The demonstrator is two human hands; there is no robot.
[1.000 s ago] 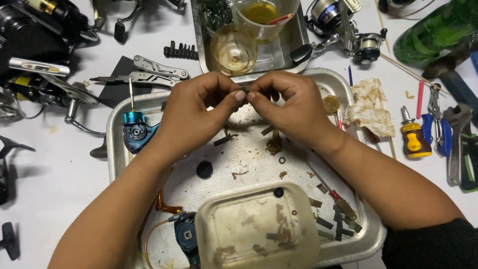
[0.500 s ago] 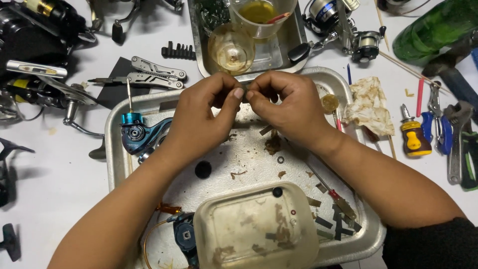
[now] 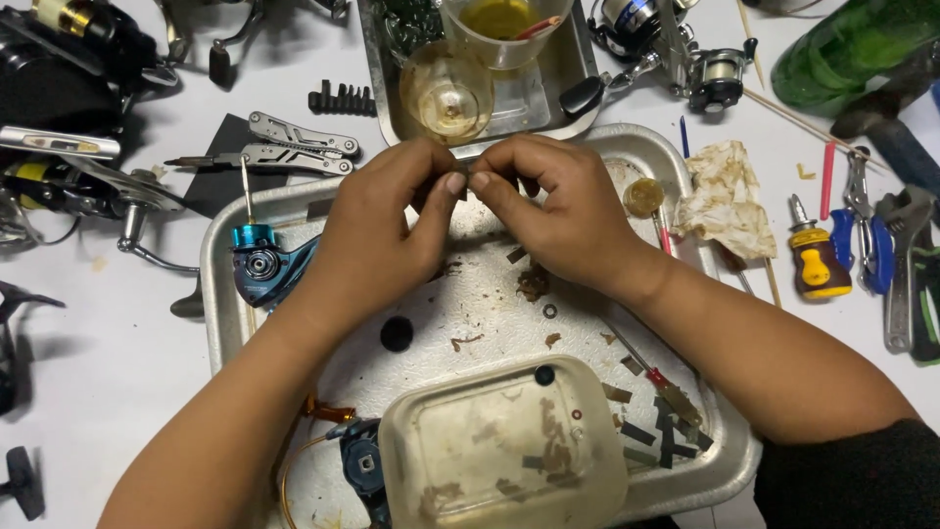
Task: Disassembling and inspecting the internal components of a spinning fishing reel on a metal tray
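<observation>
Both hands met over the far half of a metal tray [image 3: 220,323]. The left hand [image 3: 377,230] and the right hand [image 3: 558,211] were curled almost closed, thumbs and forefingers pressed tip to tip, and together they pinched a small dark part [image 3: 462,182] between them. The part was too small and too covered to say what it was. It was held above the tray, close to the far rim, at about 12 o'clock from the tray's middle.

Inside the tray, at 9 o'clock from the hands, a blue fishing reel body [image 3: 262,266] lay near the left wrist. At 6 o'clock, near the front rim, a cloudy plastic container [image 3: 501,453] stood with some bits of residue in it, and a second blue reel piece [image 3: 360,462] lay just beside it on its left. Small dark pieces [image 3: 651,431] were scattered at 4 o'clock, along the right forearm.

On the white counter [image 3: 108,353], a folding multi-tool [image 3: 294,147] lay at 10 o'clock from the hands. A small glass bowl [image 3: 446,93] stood at 12 o'clock in another tray. At 3 o'clock there were a stained paper towel [image 3: 727,201] and, further right, a short yellow screwdriver [image 3: 818,263].
</observation>
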